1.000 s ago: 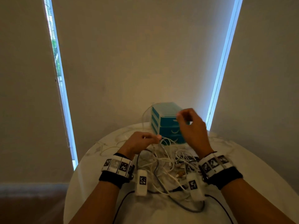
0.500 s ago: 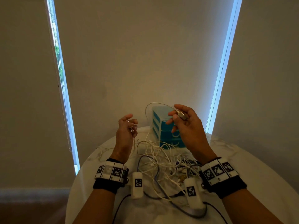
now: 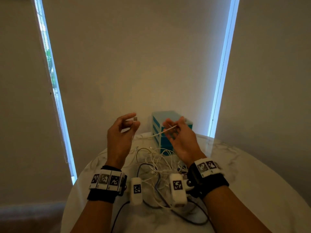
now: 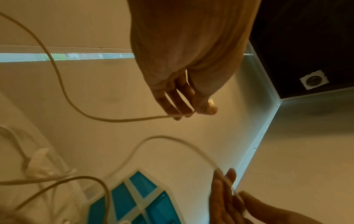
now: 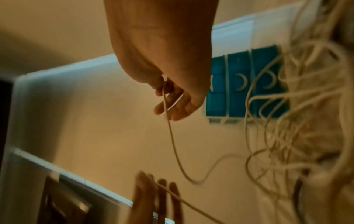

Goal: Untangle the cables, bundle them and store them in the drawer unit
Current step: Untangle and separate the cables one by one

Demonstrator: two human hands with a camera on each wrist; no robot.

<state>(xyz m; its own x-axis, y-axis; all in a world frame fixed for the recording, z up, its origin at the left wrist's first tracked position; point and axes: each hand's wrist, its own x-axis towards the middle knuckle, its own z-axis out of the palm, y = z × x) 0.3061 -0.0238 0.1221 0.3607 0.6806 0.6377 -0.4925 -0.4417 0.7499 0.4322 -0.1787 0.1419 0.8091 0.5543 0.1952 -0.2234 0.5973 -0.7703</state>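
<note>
The left hand (image 3: 120, 132) is raised above the table (image 3: 252, 174), its thumb and forefinger pinching the small metal plug (image 3: 135, 118) at one end of a white cable (image 3: 156, 134); the other fingers (image 4: 172, 98) stretch out loosely beside the pinch. From those fingertips the cable sags in a slack curve and climbs to the right hand (image 3: 180, 137), which is lifted to the same height and pinches the cable between thumb and forefinger, the remaining fingers half spread below the grip. The two hands are apart, palms turned toward each other. Below and between the fingers lies the tangle of cables (image 3: 158, 163), mostly white with a darker one looped through it, spread over the marble tabletop. Just beyond the right fingertips stands the blue drawer unit (image 3: 159, 132), its drawers pushed in, with strands of the tangle lying against its base. Whether the held cable is free of the heap cannot be told
</note>
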